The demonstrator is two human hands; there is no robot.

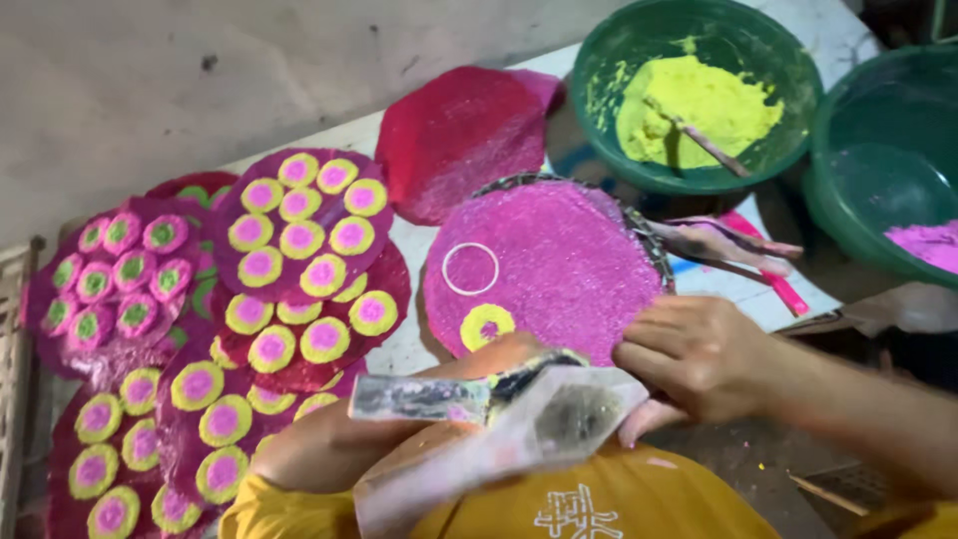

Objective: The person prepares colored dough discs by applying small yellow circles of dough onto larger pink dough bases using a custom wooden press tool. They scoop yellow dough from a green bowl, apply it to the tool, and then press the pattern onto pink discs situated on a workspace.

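Grainy, matt pink disc [559,269]; glossy green plastic bowl [609,60] of powdery yellow colour [699,105]; smeared, translucent plastic cone [519,429]

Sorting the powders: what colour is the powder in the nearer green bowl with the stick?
Bright yellow-green powder, clearest in the head view.

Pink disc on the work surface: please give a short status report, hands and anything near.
Right hand on pink disc edge. Left hand low, grasp unclear. Disc has one white ring, one yellow ring. Yellow powder bowl beyond.
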